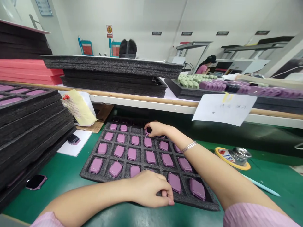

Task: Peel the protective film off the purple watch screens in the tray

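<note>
- My left hand (pixel 150 189) rests at the near edge of the foam tray (pixel 94 176), fingers pressed together.
- My right hand (pixel 159 129) pinches a purple case (pixel 148 131) between its fingers.

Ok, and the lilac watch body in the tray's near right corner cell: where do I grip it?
Best pinch the lilac watch body by its two long edges, coming straight down from above. It lies sunk in its cell of the black foam tray, so the foam walls block a side approach, and the broad top offers little to hold.
</note>
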`<state>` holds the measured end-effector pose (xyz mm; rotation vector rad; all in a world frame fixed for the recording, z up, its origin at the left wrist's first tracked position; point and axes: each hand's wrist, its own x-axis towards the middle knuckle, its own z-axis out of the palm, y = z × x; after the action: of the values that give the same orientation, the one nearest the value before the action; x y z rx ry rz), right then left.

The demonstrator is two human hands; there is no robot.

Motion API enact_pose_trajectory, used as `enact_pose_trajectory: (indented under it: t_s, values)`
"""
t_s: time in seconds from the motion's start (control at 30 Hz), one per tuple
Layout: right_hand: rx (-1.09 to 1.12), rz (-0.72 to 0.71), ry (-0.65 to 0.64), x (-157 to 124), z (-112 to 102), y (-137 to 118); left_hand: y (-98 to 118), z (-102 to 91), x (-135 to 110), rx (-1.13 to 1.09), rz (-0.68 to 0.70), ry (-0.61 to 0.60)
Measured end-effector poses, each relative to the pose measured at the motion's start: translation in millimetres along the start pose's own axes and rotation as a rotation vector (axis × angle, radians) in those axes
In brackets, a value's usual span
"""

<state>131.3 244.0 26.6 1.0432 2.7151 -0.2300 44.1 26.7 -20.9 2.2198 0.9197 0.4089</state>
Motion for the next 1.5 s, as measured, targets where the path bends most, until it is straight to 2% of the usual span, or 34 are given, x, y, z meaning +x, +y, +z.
enact_pose_trajectory:
  t_s: [0.1, 0.23, 0.37, 0.47, 0.63, 0.77, 0.87, 1.0, 1.1, 1.17, 1.27, 1.33, 1.4, 1.5]
  values:
    - [-0.011, 0.045, 0.028, -5, -6, 3, -1, 0.9, -3, -0.008, -0.015, 0.013]
    - [-0.021, 0.126, 0.030, -20, -16, 26, 0, 0.1, -3, -0.016, -0.032, 0.013]
    - [-0.012, 0.201, -0.022, -31, -4, 43, 3, -1.9, -2, -0.033, -0.048, 0.008]
    - [-0.002, 0.200, 0.002, -36, 6, 47, 5, -2.9, -3, -0.048, -0.058, 0.010]
    - [0.006, 0.224, 0.046, -52, -2, 66, 4, -2.9, -3, -0.076, -0.066, 0.018]
    - [0.020, 0.261, -0.033, -62, -3, 84, 5, -3.0, -2, -0.101, -0.077, 0.019]
    - [0.047, 0.253, -0.058, -62, 5, 87, 8, -2.5, -3, -0.125, -0.103, 0.029]
    - [0.077, 0.276, -0.004, -62, 9, 83, 17, -3.6, -8, -0.213, -0.125, 0.059]
    - [0.126, 0.284, 0.150, -69, 5, 72, 20, -8.8, -9, -0.378, -0.161, 0.130]
    - [0.184, 0.256, 0.318, -80, 4, 56, 18, -14.8, -6, -0.524, -0.220, 0.246]
    - [0.321, 0.139, 0.604, -105, 5, 16, 13, -27.6, -1, -0.729, -0.310, 0.492]
    - [0.428, 0.013, 0.769, -124, 8, -16, 14, -37.5, -1, -0.833, -0.337, 0.614]
    - [0.521, -0.142, 0.873, -142, 11, -44, 19, -46.6, -4, -0.984, -0.302, 0.639]
    - [0.607, -0.339, 0.946, -159, 17, -72, 35, -54.6, -12, -1.273, -0.163, 0.529]
